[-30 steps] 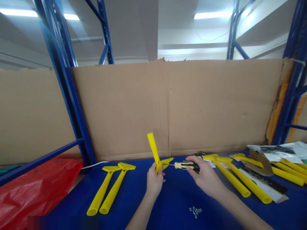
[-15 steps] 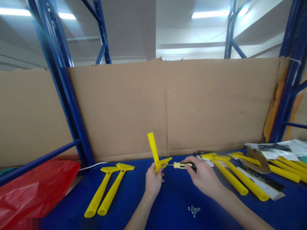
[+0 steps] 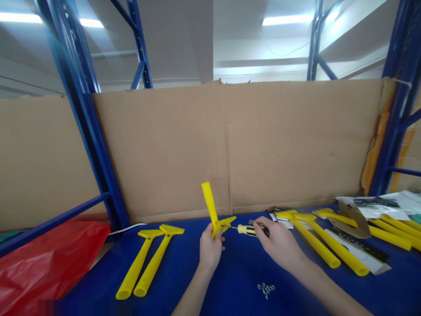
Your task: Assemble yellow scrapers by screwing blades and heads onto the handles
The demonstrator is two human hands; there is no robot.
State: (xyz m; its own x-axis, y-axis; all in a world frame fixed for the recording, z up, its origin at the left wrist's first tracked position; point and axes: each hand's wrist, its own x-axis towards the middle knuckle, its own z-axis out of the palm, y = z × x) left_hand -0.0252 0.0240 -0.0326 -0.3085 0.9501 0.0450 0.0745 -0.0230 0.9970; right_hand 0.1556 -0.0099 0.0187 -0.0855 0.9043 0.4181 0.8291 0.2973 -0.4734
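Observation:
My left hand (image 3: 211,250) is closed around the head end of a yellow scraper-like tool (image 3: 209,202), whose handle points up. My right hand (image 3: 279,241) grips a screwdriver (image 3: 246,230) with a pale yellow and black handle. The screwdriver lies nearly level, its shaft pointing left, and the tip meets the head of the yellow tool. Whether a screw sits at the tip is too small to tell. Below the hands, a small pile of metal screws and nuts (image 3: 265,289) rests on the blue surface (image 3: 240,272).
Two yellow tools (image 3: 154,263) lie at the left, near a red plastic bag (image 3: 49,263). More yellow tools (image 3: 335,245) and printed packaging (image 3: 362,250) are at the right. A cardboard panel (image 3: 171,149) stands behind, between blue rack posts (image 3: 98,162).
The screwdriver's handle has tilted slightly downward at the right, and the fingers of my right hand have shifted a little on it. My left hand and the yellow tool have barely moved.

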